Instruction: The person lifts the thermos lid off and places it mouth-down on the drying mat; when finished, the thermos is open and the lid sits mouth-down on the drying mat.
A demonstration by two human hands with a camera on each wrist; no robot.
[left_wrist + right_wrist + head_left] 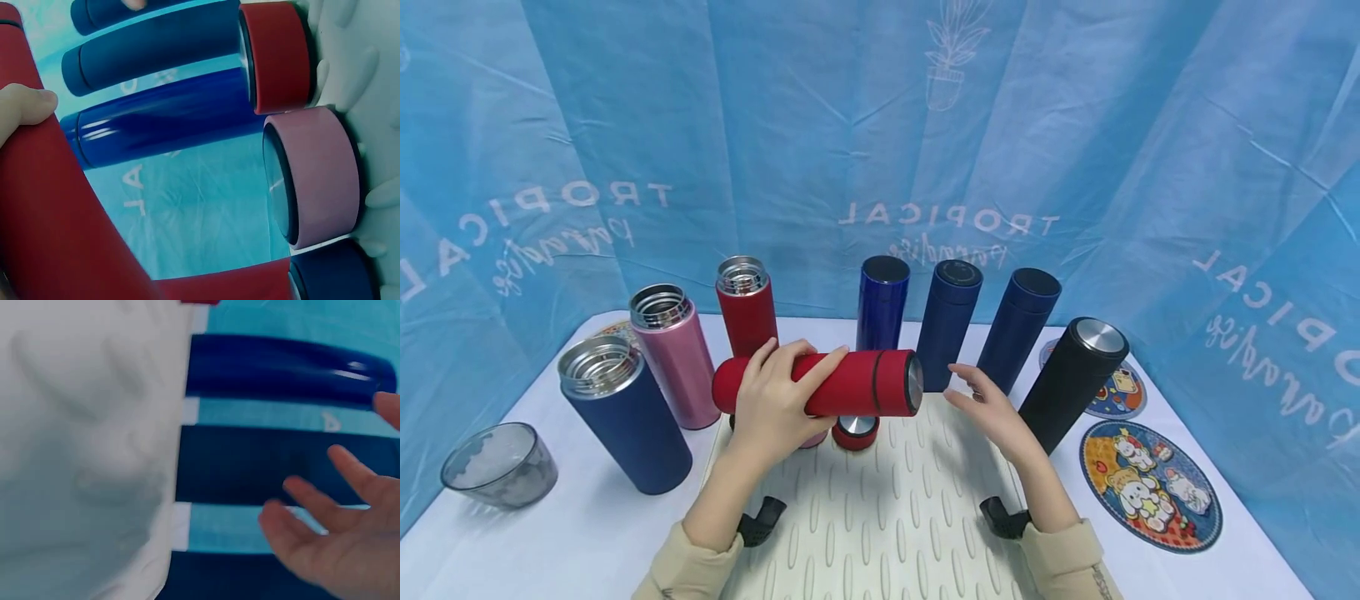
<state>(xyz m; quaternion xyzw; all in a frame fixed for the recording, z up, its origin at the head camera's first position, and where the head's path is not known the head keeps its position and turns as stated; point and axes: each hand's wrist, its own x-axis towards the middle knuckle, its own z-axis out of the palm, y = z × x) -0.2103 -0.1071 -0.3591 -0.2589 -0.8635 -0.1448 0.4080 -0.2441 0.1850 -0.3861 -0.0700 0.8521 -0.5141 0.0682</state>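
My left hand [778,400] grips a red thermos bottle [850,383], held on its side above the mat with its lidded end pointing right. In the left wrist view its thumb lies across the red body. My right hand [992,408] is empty, fingers spread and slightly bent, near two dark blue bottles [951,321] and a black bottle [1075,375]. Below the held bottle, a red lid [855,433] sits on the mat. Beside it in the left wrist view are a pink lid [322,178] and a dark blue lid [337,272].
Uncapped bottles stand at left: dark blue [632,417], pink [677,358] and red [747,308]. A glossy blue bottle [882,304] stands at the back. A grey glass bowl [501,467] is far left; a round cartoon coaster [1150,487] lies right. The textured white mat [880,533] covers the middle.
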